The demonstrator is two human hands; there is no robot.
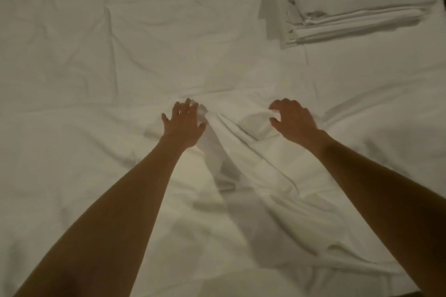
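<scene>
The white sheet (241, 142) lies bunched in a ridge toward the near edge of the bed (72, 43), not yet smoothed. Our left grip (184, 123) presses it, fingers spread. Our right grip (293, 118) curls over it, and we cannot tell whether it is pinching. Folded linens (350, 19) sit at the far right corner.

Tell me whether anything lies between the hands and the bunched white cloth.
Nothing visible does. The left hand touches the bunched cloth on its left side; the right hand is at its right side, fingers curled. The folded stack lies far off.
</scene>
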